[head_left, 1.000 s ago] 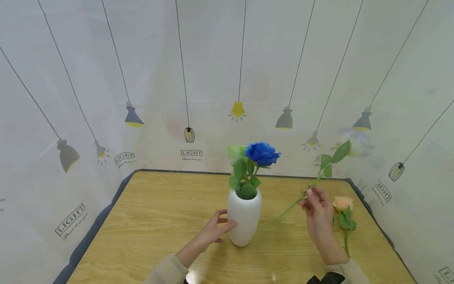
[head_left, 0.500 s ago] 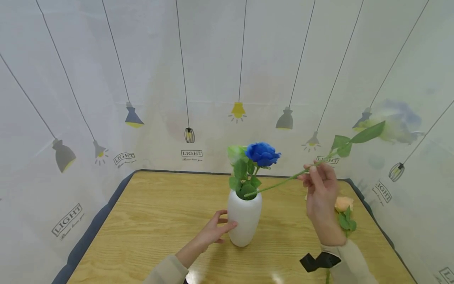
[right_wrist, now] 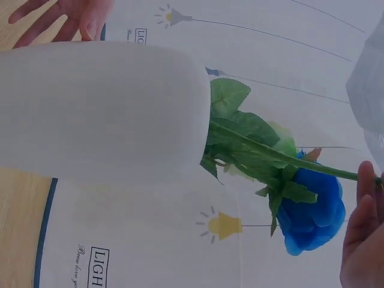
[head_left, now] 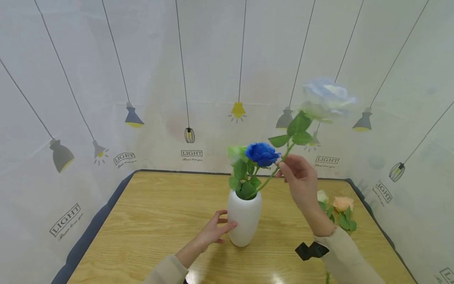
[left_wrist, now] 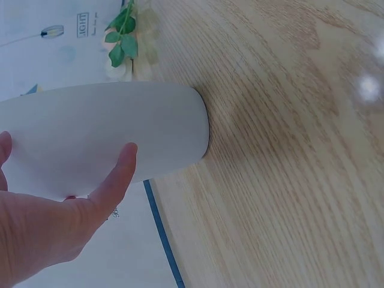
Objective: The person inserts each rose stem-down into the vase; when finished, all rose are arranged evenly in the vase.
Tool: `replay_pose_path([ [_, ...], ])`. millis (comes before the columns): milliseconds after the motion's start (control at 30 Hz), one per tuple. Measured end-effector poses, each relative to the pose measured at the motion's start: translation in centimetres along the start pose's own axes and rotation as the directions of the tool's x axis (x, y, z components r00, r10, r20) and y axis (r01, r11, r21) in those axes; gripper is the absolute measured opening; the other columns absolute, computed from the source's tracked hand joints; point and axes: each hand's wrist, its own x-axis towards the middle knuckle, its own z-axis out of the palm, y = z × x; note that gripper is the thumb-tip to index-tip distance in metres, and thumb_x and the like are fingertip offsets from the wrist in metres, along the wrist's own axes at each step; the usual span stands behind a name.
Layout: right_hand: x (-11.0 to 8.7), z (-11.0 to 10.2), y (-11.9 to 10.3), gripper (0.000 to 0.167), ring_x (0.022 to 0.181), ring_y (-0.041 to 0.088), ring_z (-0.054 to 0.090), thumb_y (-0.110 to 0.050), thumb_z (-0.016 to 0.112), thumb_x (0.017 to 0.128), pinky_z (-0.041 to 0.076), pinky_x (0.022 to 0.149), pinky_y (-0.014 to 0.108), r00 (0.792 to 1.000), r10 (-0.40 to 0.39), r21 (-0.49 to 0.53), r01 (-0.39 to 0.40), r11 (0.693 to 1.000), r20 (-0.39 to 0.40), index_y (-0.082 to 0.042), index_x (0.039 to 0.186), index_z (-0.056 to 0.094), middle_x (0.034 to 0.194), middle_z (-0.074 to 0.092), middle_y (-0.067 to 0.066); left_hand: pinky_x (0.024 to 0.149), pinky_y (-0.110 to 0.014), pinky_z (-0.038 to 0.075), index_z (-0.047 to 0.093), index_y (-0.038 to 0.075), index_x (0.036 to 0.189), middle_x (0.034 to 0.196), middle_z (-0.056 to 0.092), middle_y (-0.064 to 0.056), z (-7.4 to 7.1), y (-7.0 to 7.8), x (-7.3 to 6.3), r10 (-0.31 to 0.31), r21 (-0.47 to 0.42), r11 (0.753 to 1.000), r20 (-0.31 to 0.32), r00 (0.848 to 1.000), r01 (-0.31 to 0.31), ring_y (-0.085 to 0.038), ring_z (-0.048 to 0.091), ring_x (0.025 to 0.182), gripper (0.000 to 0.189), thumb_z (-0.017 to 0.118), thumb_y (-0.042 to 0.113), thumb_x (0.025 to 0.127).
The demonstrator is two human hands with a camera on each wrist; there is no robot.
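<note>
A white vase point(head_left: 244, 221) stands on the table, holding a blue rose point(head_left: 263, 154) and a pale green flower point(head_left: 235, 153) partly behind it. My left hand point(head_left: 208, 232) rests on the vase's left side, thumb on its front and fingers spread. Between right thumb and fingers, my right hand point(head_left: 299, 179) pinches the green stem of a pale blue-white rose point(head_left: 326, 98). That rose leans right above the vase, its lower stem point(right_wrist: 258, 146) passing into the vase mouth beside the leaves.
An orange rose point(head_left: 343, 204) and a white rose point(head_left: 322, 196) lie on the wooden table point(head_left: 159, 213) at the right, partly behind the right forearm. A white backdrop point(head_left: 149, 79) printed with hanging lamps surrounds the table.
My right hand has moved up and left with the pale blue-white rose, tilting it more upright. Its stem end has gone from over the table into the vase mouth. My left hand stays put.
</note>
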Motion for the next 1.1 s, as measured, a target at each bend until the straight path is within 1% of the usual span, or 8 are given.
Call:
replay_pose_path([
  [100, 0.5, 1.3, -0.9, 0.015, 0.054, 0.015, 0.055, 0.018, 0.05, 0.08, 0.043, 0.048, 0.019, 0.994, 0.062, -0.137, -0.049, 0.989, 0.09, 0.015, 0.094, 0.053, 0.075, 0.062, 0.007, 0.072, -0.05, 0.045, 0.027, 0.003, 0.132, 0.124, 0.038, -0.023, 0.0, -0.1, 0.0, -0.003, 0.001, 1.0, -0.004, 1.0, 0.003, -0.035, 0.049, 0.102, 0.074, 0.062, 0.042, 0.08],
  [233, 0.9, 2.5, -1.2, 0.011, 0.05, 0.019, 0.054, 0.009, 0.056, 0.082, 0.045, 0.047, 0.026, 0.971, 0.156, -0.317, -0.093, 0.944, 0.18, 0.01, 0.093, 0.057, 0.073, 0.06, 0.009, 0.071, -0.05, 0.045, 0.027, 0.004, 0.132, 0.124, 0.038, -0.023, 0.0, -0.3, 0.2, -0.012, 0.005, 1.0, -0.004, 1.0, 0.012, -0.034, 0.049, 0.102, 0.074, 0.062, 0.043, 0.08],
  [367, 0.8, 2.9, 0.3, 0.013, 0.048, 0.016, 0.052, -0.001, 0.059, 0.084, 0.043, 0.043, 0.025, 0.935, 0.193, -0.436, -0.046, 0.899, 0.298, 0.003, 0.095, 0.06, 0.079, 0.061, 0.009, 0.071, -0.05, 0.045, 0.025, 0.003, 0.133, 0.125, 0.037, -0.024, 0.0, -0.5, 0.3, -0.019, 0.009, 1.0, 0.003, 1.0, 0.019, -0.036, 0.048, 0.103, 0.075, 0.061, 0.043, 0.081],
  [500, 0.4, 3.3, 1.8, 0.012, 0.05, 0.009, 0.049, -0.005, 0.06, 0.084, 0.042, 0.043, 0.024, 0.897, 0.204, -0.488, 0.014, 0.873, 0.391, 0.0, 0.094, 0.062, 0.08, 0.062, 0.003, 0.07, -0.049, 0.046, 0.024, 0.003, 0.133, 0.125, 0.036, -0.025, 0.0, -0.6, 0.3, -0.018, 0.012, 1.0, 0.01, 1.0, 0.018, -0.038, 0.047, 0.104, 0.076, 0.061, 0.043, 0.081],
  [633, -0.1, 3.7, 2.5, 0.01, 0.052, 0.005, 0.046, -0.008, 0.062, 0.083, 0.041, 0.047, 0.023, 0.875, 0.244, -0.569, 0.042, 0.821, 0.417, -0.003, 0.092, 0.063, 0.079, 0.063, -0.001, 0.069, -0.048, 0.047, 0.025, 0.002, 0.132, 0.124, 0.037, -0.025, 0.0, -0.5, 0.3, 0.001, 0.011, 1.0, 0.011, 1.0, -0.001, -0.038, 0.047, 0.103, 0.074, 0.061, 0.042, 0.081],
  [833, -0.8, 4.2, 3.3, 0.011, 0.05, 0.004, 0.044, -0.01, 0.064, 0.082, 0.039, 0.047, 0.023, 0.862, 0.319, -0.677, 0.038, 0.735, 0.394, -0.006, 0.091, 0.064, 0.078, 0.063, -0.001, 0.068, -0.047, 0.047, 0.025, 0.001, 0.132, 0.123, 0.037, -0.026, 0.0, -0.3, 0.1, 0.018, 0.011, 1.0, 0.012, 1.0, -0.018, -0.038, 0.048, 0.103, 0.074, 0.06, 0.042, 0.081],
  [967, -1.2, 4.4, 3.6, 0.01, 0.052, 0.005, 0.049, -0.012, 0.064, 0.081, 0.04, 0.049, 0.023, 0.843, 0.361, -0.731, 0.055, 0.68, 0.399, -0.009, 0.09, 0.064, 0.077, 0.063, -0.001, 0.068, -0.047, 0.047, 0.025, 0.001, 0.132, 0.124, 0.037, -0.026, -0.1, -0.4, 0.2, 0.017, 0.014, 1.0, 0.015, 1.0, -0.017, -0.038, 0.048, 0.103, 0.074, 0.06, 0.041, 0.082],
  [1100, -1.6, 4.6, 3.7, 0.01, 0.061, 0.009, 0.055, -0.014, 0.065, 0.079, 0.043, 0.052, 0.024, 0.819, 0.391, -0.77, 0.093, 0.631, 0.42, -0.011, 0.089, 0.064, 0.078, 0.063, -0.003, 0.069, -0.048, 0.047, 0.024, 0.001, 0.133, 0.124, 0.037, -0.025, -0.1, -0.4, 0.3, 0.015, 0.011, 1.0, 0.018, 1.0, -0.016, -0.038, 0.047, 0.103, 0.073, 0.059, 0.041, 0.082],
])
